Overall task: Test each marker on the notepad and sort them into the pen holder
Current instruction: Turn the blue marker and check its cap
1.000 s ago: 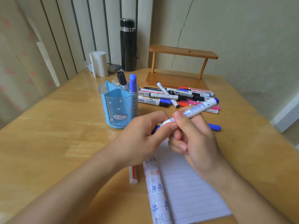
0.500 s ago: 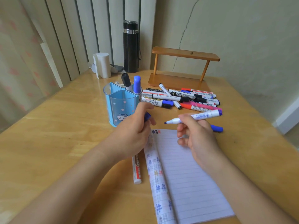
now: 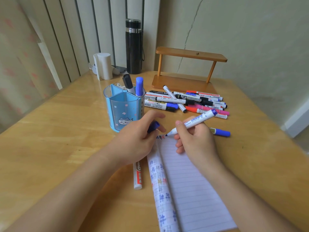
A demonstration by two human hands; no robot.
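Wooden table [image 3: 66,131]: right hand [image 3: 195,141] pinches the uncapped blue marker [image 3: 195,120], long axis slanting far-right to near-left — tip just at the far edge of the notepad [image 3: 192,190]. Left hand [image 3: 135,141] grips the cap [image 3: 154,126], pen holder [image 3: 123,108] just beyond.

Wooden table [image 3: 58,139], notepad [image 3: 192,190], pen holder [image 3: 123,111], marker pile [image 3: 187,101], black flask [image 3: 133,51], wooden rack [image 3: 181,82]

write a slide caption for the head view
Right hand poises an uncapped blue marker at the notepad; left hand holds the cap.
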